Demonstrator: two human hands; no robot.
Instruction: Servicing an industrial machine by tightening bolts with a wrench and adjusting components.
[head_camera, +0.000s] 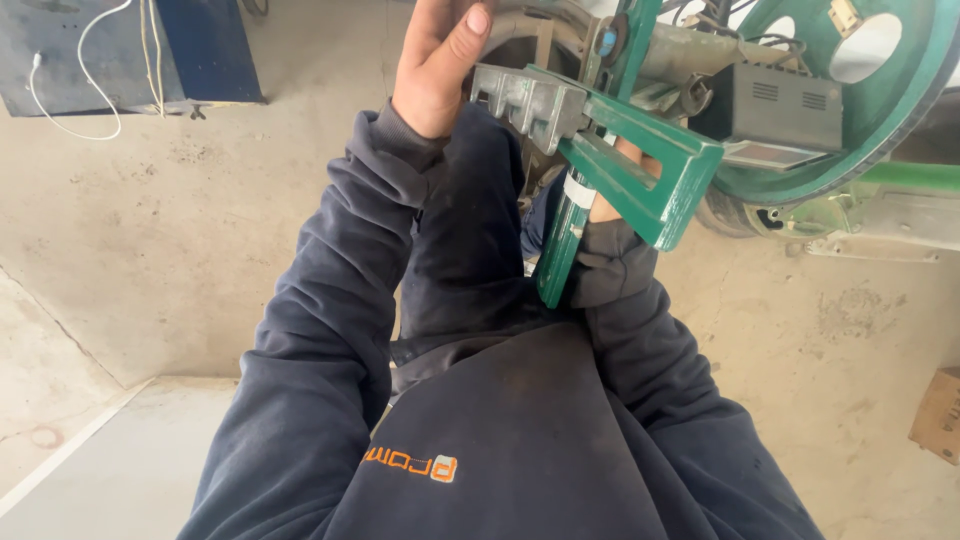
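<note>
My left hand (437, 70) is raised at the top of the view. Its thumb lies against the end of a ribbed grey metal block (527, 102), and its fingers run out of the frame. The block is fixed to a green metal frame (655, 185) with a slotted handle and a long green bar (556, 262) pointing down toward my chest. My right hand (603, 208) is mostly hidden behind this frame. Its fingers show through the slot, wrapped around the green handle. Both arms are in dark navy sleeves.
A large green wheel (890, 110) with round holes and a dark grey box (775, 110) belong to a machine at the upper right. At the upper left stands a blue cabinet (205, 50) with white cables (75, 110). A cardboard box (940, 415) sits on the concrete floor at the right.
</note>
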